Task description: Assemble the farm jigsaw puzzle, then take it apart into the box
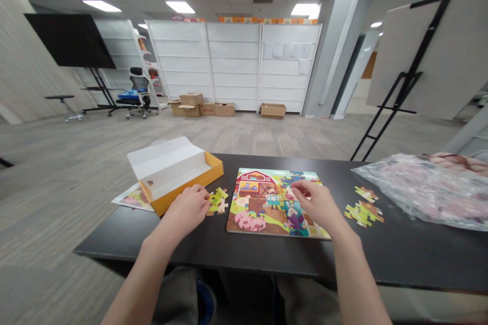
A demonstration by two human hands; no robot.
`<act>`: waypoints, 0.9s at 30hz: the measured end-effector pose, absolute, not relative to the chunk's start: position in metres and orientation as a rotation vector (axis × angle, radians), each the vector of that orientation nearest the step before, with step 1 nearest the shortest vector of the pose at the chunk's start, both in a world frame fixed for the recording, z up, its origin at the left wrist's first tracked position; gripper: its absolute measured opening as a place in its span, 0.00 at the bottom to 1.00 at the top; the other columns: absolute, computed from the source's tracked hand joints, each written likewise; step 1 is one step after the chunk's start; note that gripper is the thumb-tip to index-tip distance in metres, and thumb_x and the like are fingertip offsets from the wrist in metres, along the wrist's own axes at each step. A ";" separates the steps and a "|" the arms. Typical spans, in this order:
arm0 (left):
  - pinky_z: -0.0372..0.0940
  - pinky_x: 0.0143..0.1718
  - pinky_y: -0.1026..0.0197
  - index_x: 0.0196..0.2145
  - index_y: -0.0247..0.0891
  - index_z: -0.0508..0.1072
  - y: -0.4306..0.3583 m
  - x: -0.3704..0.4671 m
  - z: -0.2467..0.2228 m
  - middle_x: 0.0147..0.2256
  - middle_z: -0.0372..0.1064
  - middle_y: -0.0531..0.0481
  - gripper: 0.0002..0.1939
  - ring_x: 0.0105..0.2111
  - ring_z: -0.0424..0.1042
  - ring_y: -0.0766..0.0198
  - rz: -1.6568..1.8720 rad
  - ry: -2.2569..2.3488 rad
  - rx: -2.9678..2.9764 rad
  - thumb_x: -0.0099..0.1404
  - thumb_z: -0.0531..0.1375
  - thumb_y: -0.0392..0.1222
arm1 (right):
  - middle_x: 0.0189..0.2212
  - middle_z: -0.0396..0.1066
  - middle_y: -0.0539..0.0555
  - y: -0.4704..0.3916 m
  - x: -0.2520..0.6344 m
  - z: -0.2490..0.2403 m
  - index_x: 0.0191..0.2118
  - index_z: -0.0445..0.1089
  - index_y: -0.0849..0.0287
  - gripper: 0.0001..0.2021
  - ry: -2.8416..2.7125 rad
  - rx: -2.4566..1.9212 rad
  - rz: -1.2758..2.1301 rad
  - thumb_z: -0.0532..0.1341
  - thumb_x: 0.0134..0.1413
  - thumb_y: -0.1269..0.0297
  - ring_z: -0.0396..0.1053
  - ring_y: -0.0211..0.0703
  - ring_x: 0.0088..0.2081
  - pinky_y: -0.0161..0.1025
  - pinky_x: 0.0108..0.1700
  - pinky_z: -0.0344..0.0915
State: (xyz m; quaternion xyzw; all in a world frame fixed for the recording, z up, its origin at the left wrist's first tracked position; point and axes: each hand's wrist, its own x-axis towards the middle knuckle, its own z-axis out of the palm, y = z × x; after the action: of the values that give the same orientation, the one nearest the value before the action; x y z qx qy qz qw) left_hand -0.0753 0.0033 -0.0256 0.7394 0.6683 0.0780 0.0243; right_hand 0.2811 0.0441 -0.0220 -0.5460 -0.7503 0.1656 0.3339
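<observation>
A farm-scene puzzle board (253, 203) lies flat on the dark table. Over its right part is my right hand (315, 202), thumb and fingers bent toward each other; whether a piece is between them is too small to tell. My left hand (190, 207) rests between the open yellow box and the board, its fingers curled beside loose puzzle pieces (218, 200); its fingertips are partly hidden. More loose pieces (364, 213) lie right of the board. Blue and purple pieces cover part of the board's right side.
The open yellow box (194, 180), white inside, stands at the table's left over a printed sheet (133, 198). A clear plastic bag (430, 193) with pinkish contents covers the right end. The table's front edge (244, 266) runs below my forearms.
</observation>
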 end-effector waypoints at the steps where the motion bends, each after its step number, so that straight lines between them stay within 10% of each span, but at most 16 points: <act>1: 0.64 0.53 0.52 0.41 0.37 0.77 0.003 -0.073 -0.024 0.47 0.72 0.40 0.16 0.48 0.71 0.50 0.214 2.055 2.296 0.69 0.51 0.45 | 0.35 0.80 0.57 0.044 0.281 -0.022 0.38 0.75 0.57 0.11 -1.959 -1.426 0.423 0.56 0.58 0.62 0.77 0.50 0.38 0.44 0.43 0.70; 11: 0.63 0.51 0.45 0.55 0.39 0.73 0.003 -0.066 -0.026 0.48 0.70 0.37 0.31 0.50 0.68 0.43 0.118 2.161 2.249 0.65 0.55 0.63 | 0.35 0.80 0.56 0.045 0.278 -0.026 0.38 0.76 0.57 0.11 -2.005 -1.389 0.370 0.56 0.59 0.63 0.77 0.49 0.38 0.43 0.41 0.69; 27: 0.59 0.56 0.43 0.61 0.41 0.68 0.012 -0.054 -0.034 0.59 0.66 0.38 0.32 0.56 0.65 0.42 0.289 2.007 2.290 0.65 0.56 0.59 | 0.35 0.79 0.56 0.045 0.277 -0.030 0.38 0.75 0.57 0.10 -2.065 -1.347 0.376 0.56 0.61 0.63 0.75 0.48 0.38 0.43 0.40 0.67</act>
State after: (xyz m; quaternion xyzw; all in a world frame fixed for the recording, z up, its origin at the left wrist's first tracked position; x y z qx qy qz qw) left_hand -0.0538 0.0124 -0.0345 0.7480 0.6556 0.0946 0.0412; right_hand 0.2765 0.0449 -0.0300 -0.5120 -0.7850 0.1431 0.3179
